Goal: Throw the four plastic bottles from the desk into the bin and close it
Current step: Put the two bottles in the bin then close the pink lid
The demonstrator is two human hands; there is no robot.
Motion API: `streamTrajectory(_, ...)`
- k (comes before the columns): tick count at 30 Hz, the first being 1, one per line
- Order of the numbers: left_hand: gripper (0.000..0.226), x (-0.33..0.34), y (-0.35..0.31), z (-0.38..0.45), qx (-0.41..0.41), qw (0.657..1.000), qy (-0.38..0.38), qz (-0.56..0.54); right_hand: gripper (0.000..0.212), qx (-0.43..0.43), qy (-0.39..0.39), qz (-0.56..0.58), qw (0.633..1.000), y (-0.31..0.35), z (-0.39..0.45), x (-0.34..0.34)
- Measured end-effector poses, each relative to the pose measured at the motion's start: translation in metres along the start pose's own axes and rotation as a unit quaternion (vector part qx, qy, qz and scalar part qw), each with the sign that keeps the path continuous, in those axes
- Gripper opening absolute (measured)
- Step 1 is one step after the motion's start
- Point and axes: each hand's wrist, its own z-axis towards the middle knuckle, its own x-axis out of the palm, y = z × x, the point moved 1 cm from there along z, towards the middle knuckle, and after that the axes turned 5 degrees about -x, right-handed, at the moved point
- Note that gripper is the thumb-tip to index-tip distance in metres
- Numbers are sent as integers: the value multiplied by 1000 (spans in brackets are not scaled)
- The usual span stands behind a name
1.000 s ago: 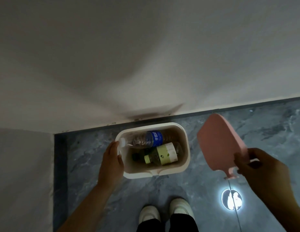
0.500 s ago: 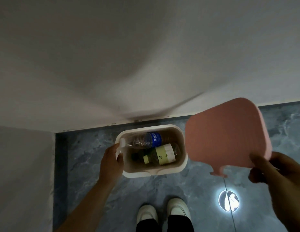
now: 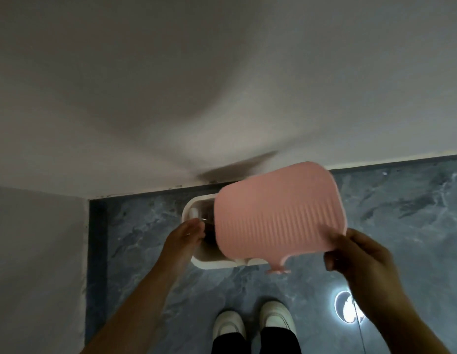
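Your right hand (image 3: 360,254) grips the pink lid (image 3: 279,213) by its near right corner, holding it tilted above the white bin (image 3: 196,259) so it hides most of the opening. Your left hand (image 3: 182,238) is closed on the bin's left rim, beside the lid's left edge. The bin stands on the dark marbled floor (image 3: 400,213) against the wall (image 3: 222,85), just ahead of your white shoes (image 3: 252,325). A bottle cap (image 3: 193,213) peeks out at the left; the bottles themselves are hidden.

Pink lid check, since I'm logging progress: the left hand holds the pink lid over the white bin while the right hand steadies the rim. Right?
Hands swapped. In the head view the right hand holds the pink lid; the left hand steadies the white bin at its rim.
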Motion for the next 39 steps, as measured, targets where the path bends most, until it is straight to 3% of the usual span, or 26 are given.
streamTrajectory(4, 20, 0, 0, 2, 36, 998, 33, 39, 10, 76, 51, 38, 995, -25, 15, 20)
streamTrajectory(9, 30, -6, 13, 11, 83, 984, -87, 134, 14, 119, 70, -71, 988, -50, 32, 29)
streamTrajectory(15, 36, -11, 29, 15, 120, 965, -140, 185, 43, 40, 60, -333, 940, -66, 43, 35)
streamTrajectory(26, 40, -1, 34, 7, 181, 941, -196, 208, 49, -63, 17, -443, 894, -73, 43, 43)
streamTrajectory(39, 42, 1, 37, 7, 172, 939, -180, 238, 53, -64, 28, -521, 850, -78, 44, 42)
